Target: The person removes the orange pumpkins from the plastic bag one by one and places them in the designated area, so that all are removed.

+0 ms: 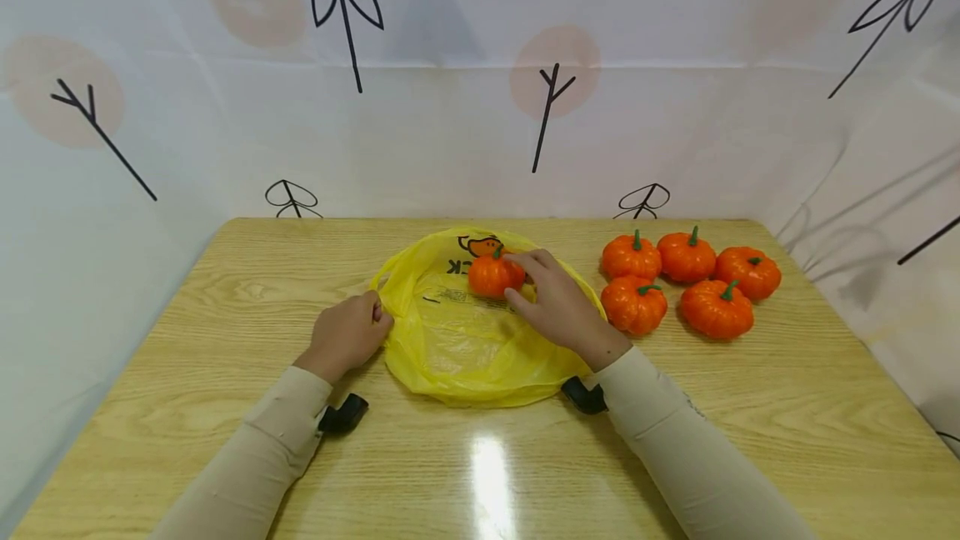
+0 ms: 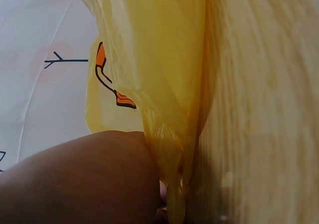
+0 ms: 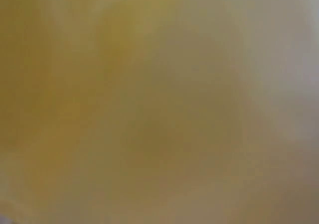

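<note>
A yellow plastic bag lies mouth-up on the table, with black lettering and an orange print inside. At its left side my left hand grips the bunched edge; the left wrist view shows the gathered plastic by the hand. My right hand reaches over the bag's right rim and holds a small orange pumpkin with a green stem, thumb and fingers at its right side. Blurred yellow plastic fills most of the right wrist view.
Several more orange pumpkins stand grouped right of the bag on the wooden table. A patterned white cloth hangs behind the table. Dark wrist devices sit under both sleeves.
</note>
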`<state>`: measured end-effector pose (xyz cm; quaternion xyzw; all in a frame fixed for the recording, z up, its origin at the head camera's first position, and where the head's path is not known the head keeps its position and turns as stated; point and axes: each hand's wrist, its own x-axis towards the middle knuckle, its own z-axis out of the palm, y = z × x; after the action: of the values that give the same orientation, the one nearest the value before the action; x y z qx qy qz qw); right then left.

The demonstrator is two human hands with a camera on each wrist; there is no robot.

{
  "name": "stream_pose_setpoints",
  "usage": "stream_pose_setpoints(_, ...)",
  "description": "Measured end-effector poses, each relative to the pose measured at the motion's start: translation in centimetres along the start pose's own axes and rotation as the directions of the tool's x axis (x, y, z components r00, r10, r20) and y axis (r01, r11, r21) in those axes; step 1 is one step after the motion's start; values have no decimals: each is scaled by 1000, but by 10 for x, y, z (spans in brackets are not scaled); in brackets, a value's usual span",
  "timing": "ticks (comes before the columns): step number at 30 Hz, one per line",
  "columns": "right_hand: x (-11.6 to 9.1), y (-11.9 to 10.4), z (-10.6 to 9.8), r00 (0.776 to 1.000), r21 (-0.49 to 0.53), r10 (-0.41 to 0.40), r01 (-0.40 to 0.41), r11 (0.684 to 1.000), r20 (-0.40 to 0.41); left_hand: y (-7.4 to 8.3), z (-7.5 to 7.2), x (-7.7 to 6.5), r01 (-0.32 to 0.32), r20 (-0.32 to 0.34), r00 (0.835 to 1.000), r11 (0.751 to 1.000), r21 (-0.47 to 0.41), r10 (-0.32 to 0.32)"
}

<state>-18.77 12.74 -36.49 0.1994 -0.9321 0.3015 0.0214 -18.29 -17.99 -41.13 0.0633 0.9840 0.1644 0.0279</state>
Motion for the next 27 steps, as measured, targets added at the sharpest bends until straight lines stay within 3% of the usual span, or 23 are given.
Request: stream_pose_setpoints(27,2,2,5,999,-10,29,-28,1000,34,0,-1,0,-8,-18,1000,1000,1,8)
